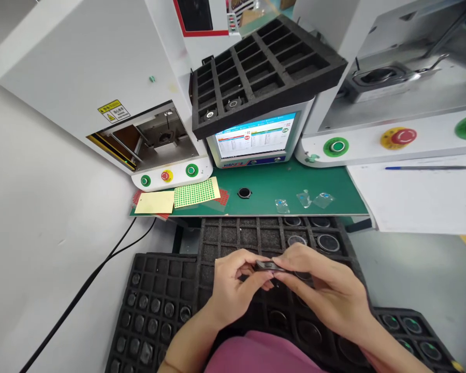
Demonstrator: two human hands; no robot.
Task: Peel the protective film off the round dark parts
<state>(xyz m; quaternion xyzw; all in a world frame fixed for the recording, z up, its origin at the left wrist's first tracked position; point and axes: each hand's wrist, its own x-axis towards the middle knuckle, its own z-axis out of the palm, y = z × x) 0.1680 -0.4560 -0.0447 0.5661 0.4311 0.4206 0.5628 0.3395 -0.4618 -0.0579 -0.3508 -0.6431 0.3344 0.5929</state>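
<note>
Pinching from both sides, the fingertips of the left hand (233,290) and the right hand (326,290) close on a small dark flat part (267,266), held edge-on between them so that its shape is hard to make out. The left thumb and forefinger clamp its left end; the right fingers close over its right end, with the thumb underneath. The part hangs above the middle of a black foam tray (233,235) that lies in front of the person, its grid of square pockets mostly bare near the far left corner and holding round ringed pieces (328,242) near the far right corner. A second black tray (147,305) lies lower at the left, its pockets filled with small dark round parts, and a third tray (415,326) shows at the right with greenish round pieces in it. Beyond the trays' far edge runs a green mat (326,181); on it lie a lone black ring (244,193) near the middle, three small clear bags (305,199) toward the right, and a sheet of green dot stickers (196,192) and a pale yellow sheet (155,202) at the left end. A small screen (254,137) stands at the mat's far edge under a tilted empty-looking black tray (264,62), with white machines (81,67) on either side.
</note>
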